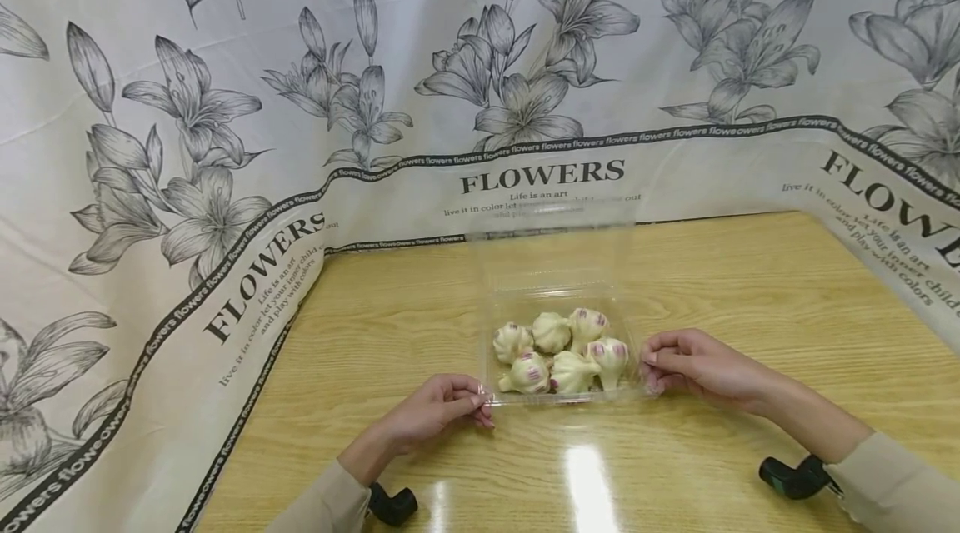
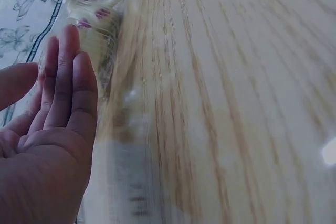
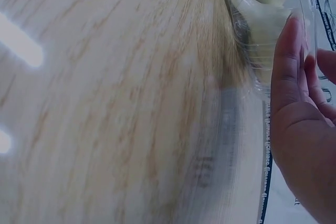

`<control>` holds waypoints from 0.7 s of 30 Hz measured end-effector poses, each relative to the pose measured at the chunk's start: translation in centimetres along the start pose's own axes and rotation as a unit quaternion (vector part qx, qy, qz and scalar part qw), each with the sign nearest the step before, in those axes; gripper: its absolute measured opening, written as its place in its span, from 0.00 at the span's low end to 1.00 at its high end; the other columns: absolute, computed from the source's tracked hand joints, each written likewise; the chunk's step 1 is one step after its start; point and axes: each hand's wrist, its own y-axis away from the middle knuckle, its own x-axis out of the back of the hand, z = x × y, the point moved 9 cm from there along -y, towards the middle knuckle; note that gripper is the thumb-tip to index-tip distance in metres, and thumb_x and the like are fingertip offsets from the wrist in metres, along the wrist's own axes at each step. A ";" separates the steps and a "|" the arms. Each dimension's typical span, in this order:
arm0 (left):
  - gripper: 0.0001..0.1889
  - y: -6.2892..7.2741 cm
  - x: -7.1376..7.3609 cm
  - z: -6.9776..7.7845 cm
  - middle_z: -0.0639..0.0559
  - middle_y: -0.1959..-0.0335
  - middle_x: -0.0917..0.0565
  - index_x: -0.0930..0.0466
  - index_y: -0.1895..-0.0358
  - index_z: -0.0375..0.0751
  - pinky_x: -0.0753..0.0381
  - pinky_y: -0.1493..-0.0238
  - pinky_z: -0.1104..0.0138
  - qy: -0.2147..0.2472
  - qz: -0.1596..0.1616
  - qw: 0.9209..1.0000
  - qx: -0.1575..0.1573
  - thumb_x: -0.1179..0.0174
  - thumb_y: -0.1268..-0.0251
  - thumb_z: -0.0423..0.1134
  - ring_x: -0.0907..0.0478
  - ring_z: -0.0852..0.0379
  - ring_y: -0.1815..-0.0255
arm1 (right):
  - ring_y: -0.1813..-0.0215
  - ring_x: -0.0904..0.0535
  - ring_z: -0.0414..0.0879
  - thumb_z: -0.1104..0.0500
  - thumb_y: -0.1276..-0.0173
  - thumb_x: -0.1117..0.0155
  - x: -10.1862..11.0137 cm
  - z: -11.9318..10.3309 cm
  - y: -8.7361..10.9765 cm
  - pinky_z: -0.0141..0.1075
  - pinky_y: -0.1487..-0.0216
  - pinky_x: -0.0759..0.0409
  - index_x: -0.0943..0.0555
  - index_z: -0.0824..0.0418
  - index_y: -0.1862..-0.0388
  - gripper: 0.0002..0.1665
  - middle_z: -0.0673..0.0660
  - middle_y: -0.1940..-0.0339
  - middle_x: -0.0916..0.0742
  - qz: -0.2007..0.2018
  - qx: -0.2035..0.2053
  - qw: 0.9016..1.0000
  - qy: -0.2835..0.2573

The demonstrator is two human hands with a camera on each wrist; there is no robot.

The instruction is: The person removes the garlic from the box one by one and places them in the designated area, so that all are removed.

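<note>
far left: white cloth (image 1: pixel 191 92) with grey lily drawings and black "flowers" lettering; it also runs along the back and the right side. left hand (image 1: pixel 438 410), beige sleeve (image 1: pixel 322 504), black device (image 1: pixel 393 505) at the wrist: not clenched, fingers straight in the wrist view, thumb apart from them, fingertips at the near left corner of the clear container (image 1: pixel 555 401). container sits on the wood table (image 1: pixel 420 291) between the 2 hands, its clear lid (image 1: pixel 555 254) tipped up at the back. in it, 6 pale garlic-like bulbs (image 1: pixel 551 331) in 2 rough rows of 3, purple marks on several. right hand (image 1: pixel 708 371), also beige sleeve: grasping the container's right edge near its front corner, thumb on 1 side of the rim, fingers on the other. black device (image 1: pixel 795 476) at the right wrist. glare on the table in front of the container.
</note>
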 end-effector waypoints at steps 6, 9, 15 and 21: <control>0.16 0.1 0.1 0.2 0.35 0.55 0.15 0.28 0.43 0.15 0.15 0.43 0.60 -0.006 -0.003 1.000 0.007 0.48 0.21 0.30 0.15 0.53 0.54 | 0.57 0.17 0.48 0.61 0.16 0.52 -0.1 -0.1 0.1 0.42 0.53 0.13 0.31 0.83 0.45 0.20 0.65 0.55 0.18 0.002 -0.002 1.000 0.023; 0.16 0.2 0.2 0.5 0.35 0.54 0.16 0.28 0.43 0.16 0.15 0.43 0.60 -0.017 -0.002 1.000 0.003 0.49 0.20 0.30 0.15 0.53 0.54 | 0.58 0.17 0.49 0.61 0.16 0.52 -0.2 -0.3 0.1 0.42 0.54 0.13 0.30 0.82 0.46 0.20 0.65 0.56 0.18 0.000 0.002 1.000 0.031; 0.20 0.3 1.1 1.5 0.36 0.48 0.17 0.27 0.37 0.26 0.15 0.44 0.61 -0.110 0.038 0.993 -0.002 0.44 0.20 0.39 0.16 0.50 0.48 | 0.59 0.16 0.51 0.60 0.16 0.51 0.1 -0.6 0.2 0.43 0.56 0.13 0.28 0.80 0.48 0.20 0.65 0.57 0.17 0.014 -0.004 0.997 0.075; 0.38 0.2 2.0 3.4 0.41 0.29 0.32 0.42 0.22 0.38 0.19 0.38 0.53 -0.265 0.102 0.958 -0.042 0.38 0.26 0.51 0.26 0.43 0.33 | 0.61 0.15 0.51 0.60 0.18 0.46 0.5 -1.5 0.2 0.44 0.60 0.12 0.26 0.78 0.44 0.19 0.64 0.60 0.16 0.058 0.004 0.980 0.189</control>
